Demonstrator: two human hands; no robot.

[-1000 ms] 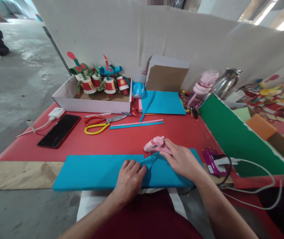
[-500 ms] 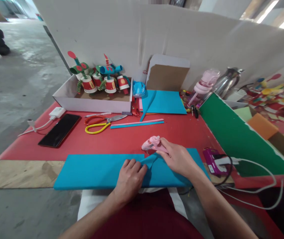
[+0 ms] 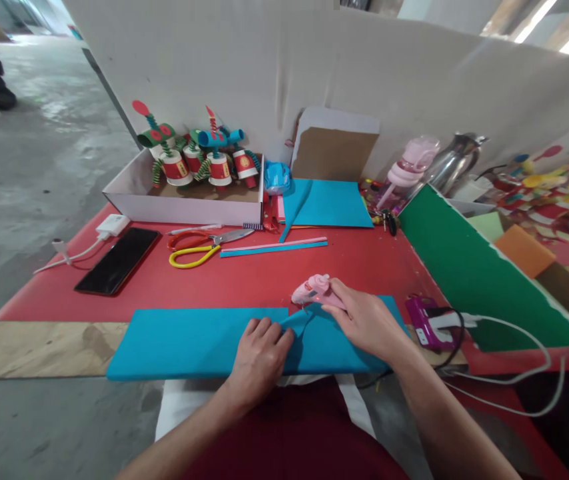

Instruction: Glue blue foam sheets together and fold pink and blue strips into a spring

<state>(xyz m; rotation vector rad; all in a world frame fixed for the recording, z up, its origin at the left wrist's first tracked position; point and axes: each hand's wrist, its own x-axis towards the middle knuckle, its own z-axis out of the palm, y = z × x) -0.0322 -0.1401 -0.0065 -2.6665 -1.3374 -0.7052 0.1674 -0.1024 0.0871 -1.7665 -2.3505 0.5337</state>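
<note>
My right hand point(image 3: 372, 320) grips a small pink hot glue gun point(image 3: 317, 291). Its nozzle points left, just above the far edge of a long blue sheet of paper point(image 3: 179, 343). The sheet lies along the near edge of the table. My left hand point(image 3: 263, 353) rests on the sheet near its middle, fingers curled and closed on the paper. A raised flap of blue paper point(image 3: 300, 321) slants from those fingertips toward the glue gun. The undersides of the left fingers are hidden.
Scissors point(image 3: 194, 257), thin paper strips point(image 3: 274, 248) and a phone point(image 3: 117, 261) lie on the red table. Behind stand a white box point(image 3: 179, 210) with paper-cup figures and stacked blue paper point(image 3: 339, 203). At right are a purple power socket point(image 3: 429, 327), cables and a green panel point(image 3: 479, 287).
My right hand has moved the glue gun slightly to the right, its nozzle drawing away from my left hand. The left hand stays on the blue paper.
</note>
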